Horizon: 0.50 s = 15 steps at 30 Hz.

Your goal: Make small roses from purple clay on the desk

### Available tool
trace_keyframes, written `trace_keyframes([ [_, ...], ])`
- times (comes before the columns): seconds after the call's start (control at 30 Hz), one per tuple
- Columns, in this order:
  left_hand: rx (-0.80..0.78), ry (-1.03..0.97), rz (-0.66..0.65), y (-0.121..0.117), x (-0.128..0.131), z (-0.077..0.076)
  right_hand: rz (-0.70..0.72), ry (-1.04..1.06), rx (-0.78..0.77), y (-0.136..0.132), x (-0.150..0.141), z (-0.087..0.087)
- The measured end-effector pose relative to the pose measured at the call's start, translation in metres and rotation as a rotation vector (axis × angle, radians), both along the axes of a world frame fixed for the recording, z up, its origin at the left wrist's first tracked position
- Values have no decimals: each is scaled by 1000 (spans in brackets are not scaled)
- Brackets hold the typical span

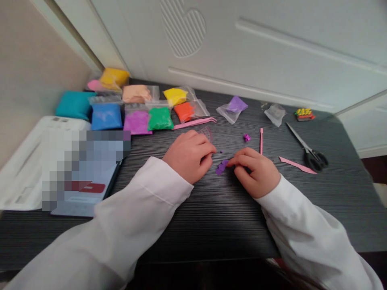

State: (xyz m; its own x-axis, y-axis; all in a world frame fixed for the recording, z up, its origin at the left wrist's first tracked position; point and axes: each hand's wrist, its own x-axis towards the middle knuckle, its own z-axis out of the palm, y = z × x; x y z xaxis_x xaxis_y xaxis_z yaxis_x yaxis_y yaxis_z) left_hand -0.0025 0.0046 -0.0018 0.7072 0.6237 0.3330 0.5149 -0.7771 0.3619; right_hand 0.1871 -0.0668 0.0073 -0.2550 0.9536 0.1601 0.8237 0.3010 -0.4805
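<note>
Left hand (190, 157): hold unclear
Right hand (256, 170): thumb apart, fingertip touching purple bit (223, 165)
Purple bit: likely light, soft; pinch edge

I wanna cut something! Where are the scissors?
In the head view, the scissors lie at the right of the table, past the right hand, beside the pink knife-shaped tool.

left arm (121, 225), right arm (311, 229), both white-sleeved, angled inward, left hand (190, 156) knuckles up, fingers (208, 149) loosely curled, right hand (256, 171) palm down, fingers bent, thumb (242, 175) apart from them
</note>
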Motion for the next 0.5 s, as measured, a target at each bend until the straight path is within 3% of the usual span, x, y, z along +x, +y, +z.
trace_keyframes([
  [0.2, 59, -22, 93, 3, -1, -8, -81, 19, 47, 6, 5, -6],
  [0.5, 73, -41, 53, 4, 1, -11, -119, -177, -168, 2, 5, -6],
])
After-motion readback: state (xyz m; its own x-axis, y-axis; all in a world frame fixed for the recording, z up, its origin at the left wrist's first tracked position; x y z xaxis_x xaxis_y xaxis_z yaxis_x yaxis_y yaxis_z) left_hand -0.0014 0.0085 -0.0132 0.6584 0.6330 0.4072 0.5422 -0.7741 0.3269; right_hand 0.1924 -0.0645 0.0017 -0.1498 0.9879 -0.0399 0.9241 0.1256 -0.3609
